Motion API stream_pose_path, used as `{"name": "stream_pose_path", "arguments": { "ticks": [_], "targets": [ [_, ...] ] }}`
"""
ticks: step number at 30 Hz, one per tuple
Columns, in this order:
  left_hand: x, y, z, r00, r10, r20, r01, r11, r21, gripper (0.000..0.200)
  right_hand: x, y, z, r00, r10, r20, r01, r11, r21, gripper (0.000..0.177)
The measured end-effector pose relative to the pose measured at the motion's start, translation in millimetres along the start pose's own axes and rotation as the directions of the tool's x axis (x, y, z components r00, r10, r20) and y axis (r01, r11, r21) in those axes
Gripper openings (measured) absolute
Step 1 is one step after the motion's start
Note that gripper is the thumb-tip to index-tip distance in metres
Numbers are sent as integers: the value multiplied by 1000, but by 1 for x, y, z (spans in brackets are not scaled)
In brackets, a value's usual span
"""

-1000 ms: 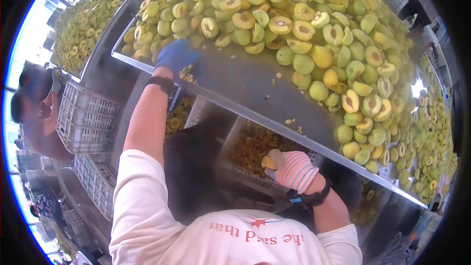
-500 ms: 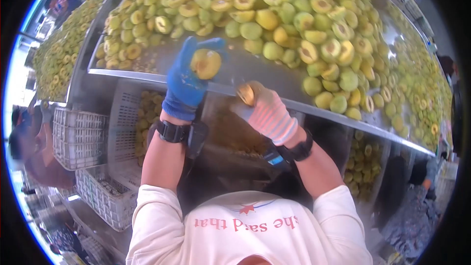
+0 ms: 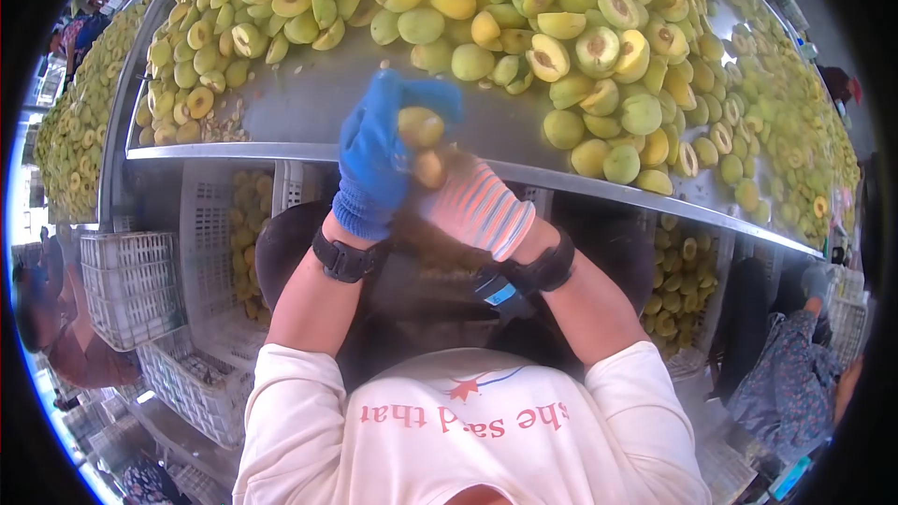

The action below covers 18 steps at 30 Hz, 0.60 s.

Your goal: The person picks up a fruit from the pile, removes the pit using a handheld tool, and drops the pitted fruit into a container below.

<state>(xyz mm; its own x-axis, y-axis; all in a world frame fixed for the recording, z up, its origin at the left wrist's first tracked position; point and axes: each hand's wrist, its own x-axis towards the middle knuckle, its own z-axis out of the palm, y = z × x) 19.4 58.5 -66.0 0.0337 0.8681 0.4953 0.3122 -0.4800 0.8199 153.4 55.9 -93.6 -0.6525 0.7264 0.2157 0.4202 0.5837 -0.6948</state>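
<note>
My left hand [image 3: 379,145], in a blue glove, is closed around a yellow-green piece of stone fruit [image 3: 421,127] at the front edge of the metal table. Close against it, my right hand [image 3: 475,206] wears a pink-and-grey striped glove with its fingers curled. A small tan thing [image 3: 428,169] shows at the right fingertips, just under the fruit; motion blur smears it and I cannot tell what it is. Beyond both hands lies a big heap of yellow-green stone fruit [image 3: 599,47], many halved with brown hollows showing.
The metal table's raised front rim [image 3: 234,151] crosses in front of me. Below it stand a white crate with fruit [image 3: 248,243] at left and more fruit [image 3: 678,285] at right. White plastic crates [image 3: 131,285] are stacked far left. A person in patterned clothing [image 3: 781,383] is at right.
My hands have come together: the right has moved left and up against the left, bringing the tan thing to the fruit. The camera view has shifted slightly.
</note>
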Motion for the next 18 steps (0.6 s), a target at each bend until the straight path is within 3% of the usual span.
{"name": "stream_pose_path", "arguments": {
  "ticks": [1,3,4,6,7,8,9,11,12,14,15,17,18],
  "targets": [
    [0,0,-4,999,41,10,-41,999,-4,41,-1,-2,1,998,-58,-16,59,993,105,23],
    [-5,-5,-11,999,29,43,-26,998,-65,45,-2,-2,-4,987,40,153,-99,912,398,25],
    [-11,-12,-15,997,-25,69,33,992,-119,46,-3,-1,-9,919,149,365,-335,783,525,25],
    [-15,-17,-23,973,-171,155,211,929,-302,47,-5,-4,-20,751,167,638,-632,460,623,20],
    [-15,-18,-25,942,-252,222,326,846,-421,47,-7,-8,-26,706,124,697,-695,312,648,16],
    [-14,-16,-26,901,-313,299,430,736,-523,48,-8,-11,-32,709,96,699,-685,329,650,15],
    [-13,-13,-24,885,-376,274,457,593,-663,47,-10,-14,-38,711,68,700,-675,345,652,14],
    [-11,-5,-17,830,-500,248,416,258,-872,45,-11,-17,-48,787,15,617,-465,672,576,16],
    [-8,2,-21,841,-504,196,398,332,-855,41,-14,-10,-50,755,-4,656,-494,653,574,30],
    [-6,12,-32,887,-454,87,349,534,-770,32,-30,14,-23,871,85,483,-189,967,170,33],
    [-7,13,-38,916,-400,29,306,651,-694,27,-35,18,-13,925,68,373,-38,995,-87,34],
    [-22,-11,-62,985,-164,-54,131,912,-389,22,-30,-9,-28,730,438,525,-262,888,-377,36],
    [-30,-12,-84,972,-219,-82,170,904,-393,23,-30,-17,-31,725,459,513,-260,873,-414,36]
  ]
}}
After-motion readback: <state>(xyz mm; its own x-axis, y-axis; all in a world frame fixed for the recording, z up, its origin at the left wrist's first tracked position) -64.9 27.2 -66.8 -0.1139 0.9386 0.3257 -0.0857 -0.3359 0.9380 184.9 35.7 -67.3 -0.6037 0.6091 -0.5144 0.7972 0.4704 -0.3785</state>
